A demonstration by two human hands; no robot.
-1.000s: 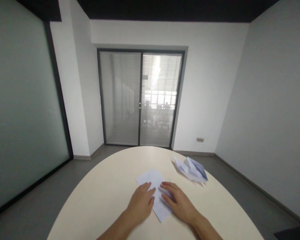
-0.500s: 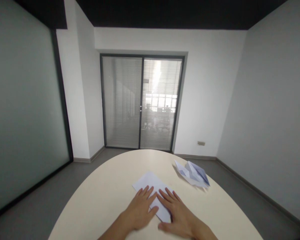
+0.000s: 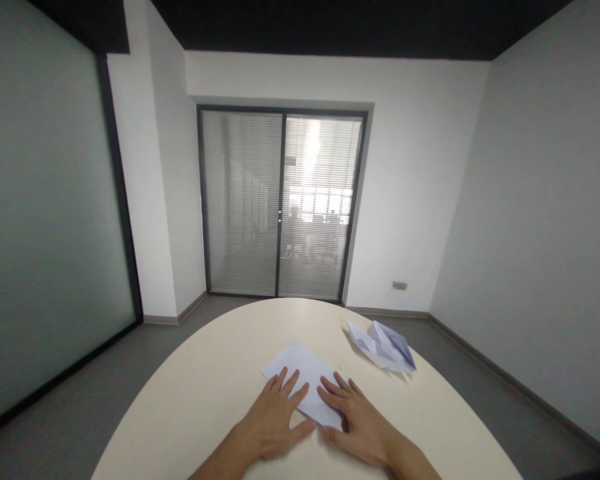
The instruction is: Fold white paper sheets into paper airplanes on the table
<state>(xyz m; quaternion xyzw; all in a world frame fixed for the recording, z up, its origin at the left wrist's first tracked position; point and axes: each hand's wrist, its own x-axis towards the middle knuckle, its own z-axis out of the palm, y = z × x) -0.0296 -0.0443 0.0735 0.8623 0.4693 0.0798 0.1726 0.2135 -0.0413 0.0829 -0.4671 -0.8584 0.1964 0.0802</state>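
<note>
A white sheet of paper (image 3: 303, 363) lies flat on the round cream table (image 3: 205, 380), set at an angle in front of me. On its left part rests my left hand (image 3: 279, 413), palm down with the fingers spread. My right hand (image 3: 353, 417) covers the right part, its fingers also stretched out and apart. Both thumbs point inward near the paper's close edge, almost meeting. Parts of the sheet are hidden under the hands, so I cannot tell how it is folded there.
Toward the table's right rim lies a folded white paper piece (image 3: 383, 348) with raised, bluish-shaded flaps. Beyond the table stands a glass door (image 3: 280, 207) with blinds. Frosted glass (image 3: 50, 220) runs along the left, a white wall (image 3: 540, 233) along the right.
My hands have moved slightly apart, and the left thumb has come down toward the paper's near edge. More of the sheet's middle shows. The folded piece has stayed in place.
</note>
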